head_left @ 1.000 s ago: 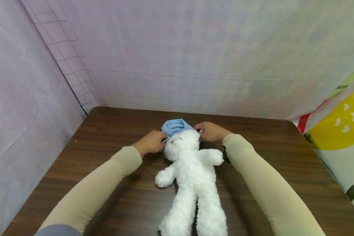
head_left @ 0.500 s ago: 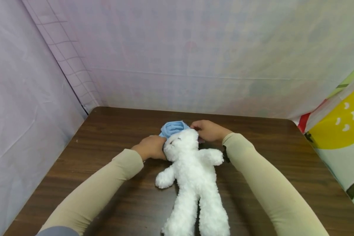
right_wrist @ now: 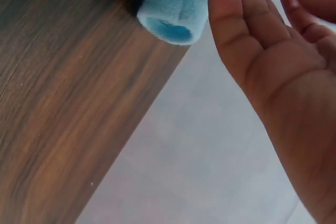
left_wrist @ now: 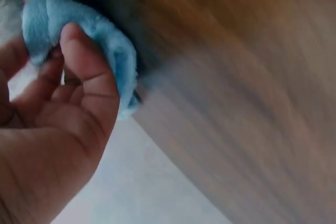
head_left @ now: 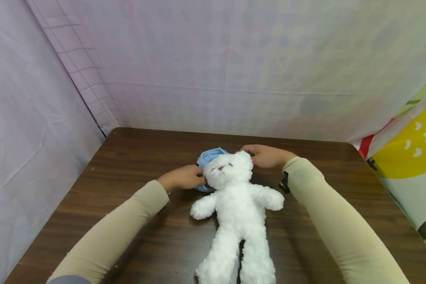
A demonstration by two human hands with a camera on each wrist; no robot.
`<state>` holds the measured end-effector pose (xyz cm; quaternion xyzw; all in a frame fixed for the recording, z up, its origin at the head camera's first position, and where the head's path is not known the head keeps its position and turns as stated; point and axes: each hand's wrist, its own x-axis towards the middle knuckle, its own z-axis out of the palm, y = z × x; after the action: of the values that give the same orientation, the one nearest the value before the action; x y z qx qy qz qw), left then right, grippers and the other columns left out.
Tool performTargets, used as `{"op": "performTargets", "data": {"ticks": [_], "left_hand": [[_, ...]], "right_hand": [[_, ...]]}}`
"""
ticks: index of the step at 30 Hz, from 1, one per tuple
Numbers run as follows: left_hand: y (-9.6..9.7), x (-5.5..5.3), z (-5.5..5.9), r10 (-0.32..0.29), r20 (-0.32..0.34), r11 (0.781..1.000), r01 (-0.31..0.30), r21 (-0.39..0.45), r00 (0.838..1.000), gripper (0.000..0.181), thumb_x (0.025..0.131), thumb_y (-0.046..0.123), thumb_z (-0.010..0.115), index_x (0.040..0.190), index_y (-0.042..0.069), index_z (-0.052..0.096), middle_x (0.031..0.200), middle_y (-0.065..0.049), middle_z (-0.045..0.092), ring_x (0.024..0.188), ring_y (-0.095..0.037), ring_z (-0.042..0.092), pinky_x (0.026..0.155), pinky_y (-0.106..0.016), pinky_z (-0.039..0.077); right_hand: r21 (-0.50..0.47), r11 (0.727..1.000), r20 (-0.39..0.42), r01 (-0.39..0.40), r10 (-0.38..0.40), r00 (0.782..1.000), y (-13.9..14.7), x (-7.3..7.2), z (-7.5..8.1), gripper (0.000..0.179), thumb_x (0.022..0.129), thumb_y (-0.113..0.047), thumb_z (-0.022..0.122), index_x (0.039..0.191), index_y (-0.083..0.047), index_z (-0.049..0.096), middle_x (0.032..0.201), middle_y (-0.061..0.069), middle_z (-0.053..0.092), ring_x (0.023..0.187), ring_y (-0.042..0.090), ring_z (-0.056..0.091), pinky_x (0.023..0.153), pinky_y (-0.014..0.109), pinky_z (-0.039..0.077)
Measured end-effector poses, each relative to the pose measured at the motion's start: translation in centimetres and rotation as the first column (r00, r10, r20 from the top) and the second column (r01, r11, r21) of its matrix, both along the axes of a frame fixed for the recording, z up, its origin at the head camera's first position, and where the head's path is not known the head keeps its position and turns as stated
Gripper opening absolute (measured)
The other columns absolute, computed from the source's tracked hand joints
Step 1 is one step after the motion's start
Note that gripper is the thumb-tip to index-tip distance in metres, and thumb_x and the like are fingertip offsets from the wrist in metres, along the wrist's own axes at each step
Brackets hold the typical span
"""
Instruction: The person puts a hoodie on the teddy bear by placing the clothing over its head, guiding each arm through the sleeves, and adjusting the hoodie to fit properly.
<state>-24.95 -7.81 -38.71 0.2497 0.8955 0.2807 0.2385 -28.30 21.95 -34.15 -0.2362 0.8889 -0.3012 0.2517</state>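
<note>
pale curtains (head_left: pixel 198 51) hang behind a brown, wood-grained table (head_left: pixel 135 157). on it lies a white plush bear (head_left: pixel 239 205), face up, and blue cloth (head_left: pixel 209 156) shows from behind its head. the left hand (head_left: pixel 184 176) and the right hand (head_left: pixel 268 156) are at opposite sides of this head. only the left wrist view shows clearly that left fingers pinch the cloth. the right wrist view reveals an open tube-like end (right_wrist: pixel 176 24) (it resembles a sleeve) beside the right fingers; whether they grip, i cannot tell.
</note>
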Motion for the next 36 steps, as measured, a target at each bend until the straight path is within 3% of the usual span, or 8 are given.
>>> {"op": "performTargets", "data": {"ticks": [5, 9, 12, 18, 21, 25, 32, 36], "left_hand": [[0.1, 0.2, -0.2, 0.144, 0.022, 0.978, -0.146, 0.151, 0.989, 0.022, 0.096, 0.016, 0.054, 0.075, 0.011, 0.053, 0.072, -0.004, 0.055, 0.062, -0.016, 0.048, 0.060, -0.031, 0.041], [0.1, 0.4, 0.2, 0.220, 0.009, 0.952, -0.217, 0.218, 0.975, 0.022, 0.097, 0.017, 0.054, 0.076, 0.010, 0.055, 0.072, -0.005, 0.055, 0.061, -0.017, 0.046, 0.059, -0.032, 0.039], [0.3, 0.5, 0.5, 0.264, 0.027, 0.929, -0.262, 0.262, 0.964, 0.019, 0.098, 0.018, 0.054, 0.082, 0.010, 0.060, 0.076, -0.006, 0.058, 0.064, -0.018, 0.048, 0.060, -0.033, 0.040], [0.6, 0.7, 0.5, 0.364, 0.135, 0.841, -0.388, 0.378, 0.922, 0.019, 0.102, 0.018, 0.051, 0.107, 0.007, 0.065, 0.090, -0.011, 0.062, 0.076, -0.022, 0.057, 0.070, -0.042, 0.051], [0.9, 0.8, 0.4, 0.386, 0.152, 0.803, -0.412, 0.431, 0.910, 0.021, 0.102, 0.018, 0.050, 0.115, 0.007, 0.063, 0.094, -0.012, 0.062, 0.078, -0.022, 0.059, 0.076, -0.047, 0.053], [1.6, 1.1, 0.6, 0.402, 0.130, 0.773, -0.412, 0.483, 0.906, 0.020, 0.101, 0.017, 0.054, 0.113, 0.006, 0.065, 0.097, -0.011, 0.061, 0.076, -0.021, 0.058, 0.077, -0.046, 0.054], [2.7, 1.5, 1.2, 0.413, 0.197, 0.706, -0.449, 0.548, 0.889, 0.019, 0.101, 0.012, 0.053, 0.114, 0.003, 0.064, 0.109, -0.013, 0.062, 0.083, -0.021, 0.059, 0.080, -0.043, 0.054], [3.1, 1.7, 1.6, 0.411, 0.199, 0.699, -0.448, 0.558, 0.890, 0.021, 0.102, 0.011, 0.053, 0.119, 0.003, 0.063, 0.110, -0.012, 0.061, 0.089, -0.023, 0.060, 0.084, -0.045, 0.054]], "right_hand": [[-0.055, 0.996, -0.030, 0.071, -0.073, 0.997, 0.0, 0.5, 0.5, 0.027, 0.102, -0.014, 0.040, 0.119, -0.016, 0.061, 0.113, 0.009, 0.061, 0.100, 0.027, 0.057, 0.088, 0.051, 0.046], [-0.158, 0.979, 0.057, 0.132, -0.124, 0.991, 0.5, 0.8, 1.0, 0.030, 0.104, -0.016, 0.033, 0.119, -0.010, 0.058, 0.112, 0.013, 0.060, 0.094, 0.030, 0.059, 0.086, 0.054, 0.047], [-0.193, 0.974, 0.101, 0.121, -0.103, 0.990, 1.0, 1.0, 1.3, 0.031, 0.106, -0.025, 0.037, 0.125, -0.007, 0.054, 0.116, 0.014, 0.059, 0.098, 0.030, 0.060, 0.089, 0.055, 0.047], [-0.185, 0.982, 0.111, 0.042, -0.022, 0.994, 2.0, 1.7, 1.9, 0.046, 0.099, -0.036, 0.060, 0.135, -0.009, 0.048, 0.123, 0.012, 0.056, 0.109, 0.029, 0.056, 0.096, 0.055, 0.044], [-0.171, 0.985, 0.104, 0.032, -0.015, 0.994, 2.0, 2.0, 2.1, 0.051, 0.096, -0.037, 0.066, 0.136, -0.011, 0.047, 0.125, 0.010, 0.055, 0.111, 0.028, 0.055, 0.094, 0.051, 0.045], [-0.128, 0.991, 0.074, 0.030, -0.020, 0.997, 1.9, 2.2, 2.3, 0.051, 0.095, -0.040, 0.068, 0.134, -0.013, 0.048, 0.122, 0.009, 0.056, 0.107, 0.027, 0.055, 0.090, 0.048, 0.046], [-0.044, 0.998, 0.037, 0.039, -0.037, 0.999, 1.4, 2.4, 2.6, 0.038, 0.097, -0.035, 0.065, 0.124, -0.012, 0.050, 0.095, 0.011, 0.055, 0.079, 0.031, 0.049, 0.072, 0.043, 0.043], [-0.026, 0.999, -0.031, 0.035, -0.036, 0.999, 1.2, 2.7, 2.6, 0.033, 0.098, -0.027, 0.065, 0.120, -0.009, 0.050, 0.091, 0.011, 0.051, 0.073, 0.025, 0.046, 0.067, 0.039, 0.041]]}}
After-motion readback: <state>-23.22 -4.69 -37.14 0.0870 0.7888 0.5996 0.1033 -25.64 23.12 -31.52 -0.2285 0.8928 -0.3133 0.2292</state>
